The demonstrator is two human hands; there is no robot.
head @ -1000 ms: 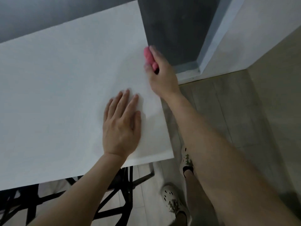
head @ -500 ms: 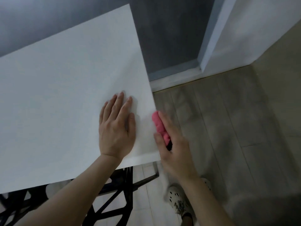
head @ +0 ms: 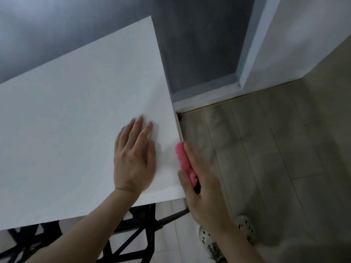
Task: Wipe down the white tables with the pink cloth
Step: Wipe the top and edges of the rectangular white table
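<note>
Pink against white, from the head view: pink cloth (head: 183, 160) bunched into a tight roll, pinched between the thumb and curled fingers of right hand (head: 205, 194), pressed to the right-hand edge of white table (head: 76, 120) just short of its near right corner. Left hand (head: 133, 162) laid flat on the tabletop just left of that edge, fingers straight and close together, thumb alongside, holding nothing, probably bracing. Lower down, black frame (head: 131, 236) under the near edge and a pale shoe (head: 245, 226) on grey floor (head: 266, 158). Judged mid-task: side edge under the cloth now, near corner and near edge likely next. No streaks or dirt readable on the top, so impossible to tell how much of it is wiped. Only one table in sight; any others presumably left to do.
</note>
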